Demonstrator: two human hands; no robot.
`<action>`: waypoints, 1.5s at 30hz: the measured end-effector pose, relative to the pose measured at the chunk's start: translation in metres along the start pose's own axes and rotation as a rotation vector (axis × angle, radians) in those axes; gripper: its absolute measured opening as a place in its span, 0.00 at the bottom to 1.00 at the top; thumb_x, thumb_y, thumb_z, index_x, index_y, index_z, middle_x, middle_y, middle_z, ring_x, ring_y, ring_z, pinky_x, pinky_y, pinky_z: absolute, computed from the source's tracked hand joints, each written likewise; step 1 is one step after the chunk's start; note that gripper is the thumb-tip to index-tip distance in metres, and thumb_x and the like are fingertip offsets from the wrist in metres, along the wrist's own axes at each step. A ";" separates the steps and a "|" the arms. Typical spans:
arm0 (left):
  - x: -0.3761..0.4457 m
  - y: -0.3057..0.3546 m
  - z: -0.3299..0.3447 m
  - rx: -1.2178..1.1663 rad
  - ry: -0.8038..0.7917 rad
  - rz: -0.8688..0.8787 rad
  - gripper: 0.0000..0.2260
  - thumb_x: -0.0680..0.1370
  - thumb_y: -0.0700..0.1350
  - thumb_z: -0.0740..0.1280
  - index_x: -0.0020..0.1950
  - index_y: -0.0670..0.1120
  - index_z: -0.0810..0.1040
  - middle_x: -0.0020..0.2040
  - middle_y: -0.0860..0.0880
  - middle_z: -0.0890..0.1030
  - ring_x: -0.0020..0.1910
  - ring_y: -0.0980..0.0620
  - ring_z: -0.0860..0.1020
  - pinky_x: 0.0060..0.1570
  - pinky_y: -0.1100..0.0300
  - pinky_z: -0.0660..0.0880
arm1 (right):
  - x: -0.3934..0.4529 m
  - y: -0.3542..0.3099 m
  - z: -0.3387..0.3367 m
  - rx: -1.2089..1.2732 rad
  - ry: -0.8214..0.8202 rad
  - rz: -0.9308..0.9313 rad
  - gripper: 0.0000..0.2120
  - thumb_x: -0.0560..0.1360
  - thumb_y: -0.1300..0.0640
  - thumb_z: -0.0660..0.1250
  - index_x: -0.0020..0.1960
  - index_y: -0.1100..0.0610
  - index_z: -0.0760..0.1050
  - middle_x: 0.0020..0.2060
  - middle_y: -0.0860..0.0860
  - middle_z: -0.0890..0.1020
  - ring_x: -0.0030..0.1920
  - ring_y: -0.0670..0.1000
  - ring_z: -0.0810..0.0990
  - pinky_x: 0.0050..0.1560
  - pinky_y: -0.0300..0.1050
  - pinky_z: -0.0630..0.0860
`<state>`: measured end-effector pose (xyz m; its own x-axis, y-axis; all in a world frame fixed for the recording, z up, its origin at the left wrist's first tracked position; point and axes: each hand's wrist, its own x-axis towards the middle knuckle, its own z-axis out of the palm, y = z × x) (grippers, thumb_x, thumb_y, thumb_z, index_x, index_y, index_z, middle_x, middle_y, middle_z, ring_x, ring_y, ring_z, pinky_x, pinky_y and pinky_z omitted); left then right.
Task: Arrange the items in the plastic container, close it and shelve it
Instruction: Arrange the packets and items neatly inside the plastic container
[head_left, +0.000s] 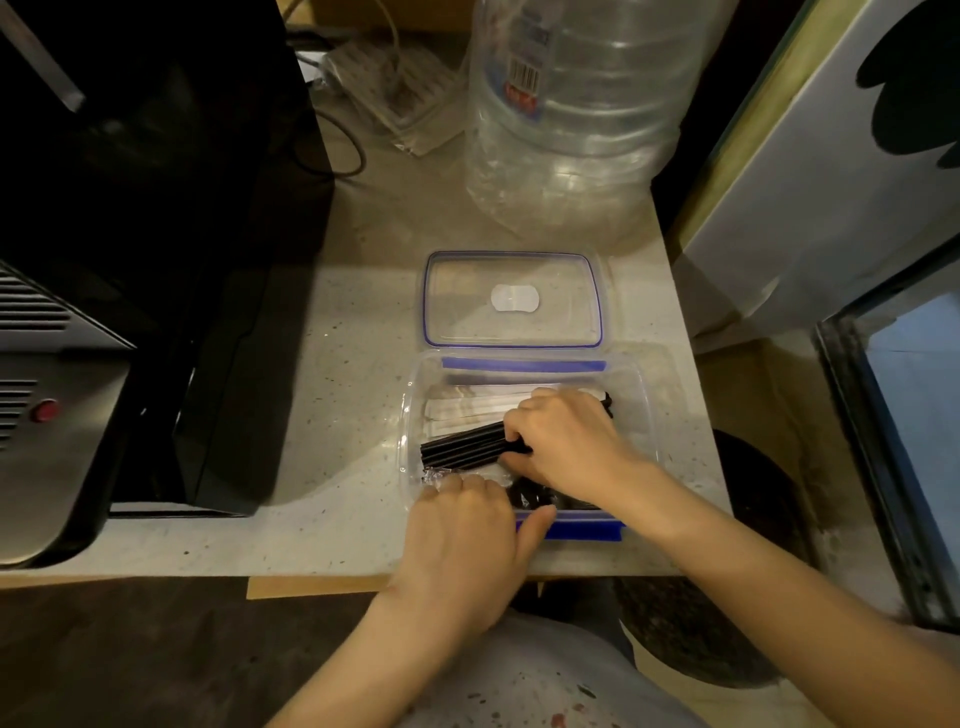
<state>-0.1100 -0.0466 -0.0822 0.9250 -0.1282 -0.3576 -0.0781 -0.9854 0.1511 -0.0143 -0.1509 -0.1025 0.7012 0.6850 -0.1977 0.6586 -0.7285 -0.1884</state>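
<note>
The right hand (563, 441) is pinching a bundle of thin black plastic sticks (462, 447) inside the clear blue-clipped plastic container (415, 415) on the speckled bench (337, 415), their long axis running leftward from it. The left hand (462, 525) is pressing, fingers together, on the near-left contents.

A pale speckled surface (358, 395) sits under dim, warm light. A large black appliance (150, 234) stands on its left, with a silver vented unit (47, 426) beside it. An empty clear water jug (576, 114) stands at the back. A white panel (810, 182) leans on the right.
</note>
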 end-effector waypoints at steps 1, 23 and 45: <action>0.000 0.001 0.001 -0.005 0.005 -0.007 0.27 0.79 0.62 0.46 0.53 0.44 0.76 0.53 0.46 0.81 0.53 0.49 0.77 0.53 0.56 0.72 | 0.000 0.000 0.001 -0.002 0.006 -0.002 0.14 0.76 0.48 0.64 0.53 0.57 0.78 0.46 0.52 0.83 0.48 0.52 0.78 0.45 0.47 0.74; 0.040 -0.018 -0.013 -0.089 0.091 -0.100 0.09 0.77 0.38 0.63 0.56 0.44 0.75 0.55 0.45 0.77 0.53 0.47 0.77 0.43 0.58 0.74 | -0.003 0.003 0.003 0.043 0.047 -0.085 0.13 0.72 0.56 0.70 0.54 0.58 0.76 0.50 0.54 0.78 0.49 0.54 0.77 0.47 0.49 0.77; 0.060 -0.031 -0.002 0.113 0.091 0.003 0.07 0.76 0.41 0.64 0.52 0.45 0.79 0.50 0.46 0.82 0.48 0.46 0.80 0.45 0.55 0.77 | -0.012 0.024 -0.007 0.177 -0.003 0.006 0.11 0.78 0.57 0.61 0.55 0.59 0.79 0.48 0.53 0.81 0.47 0.51 0.79 0.51 0.47 0.78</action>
<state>-0.0511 -0.0231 -0.1070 0.9543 -0.1259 -0.2710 -0.1179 -0.9920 0.0458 -0.0051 -0.1768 -0.0981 0.7038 0.6811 -0.2020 0.5962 -0.7209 -0.3532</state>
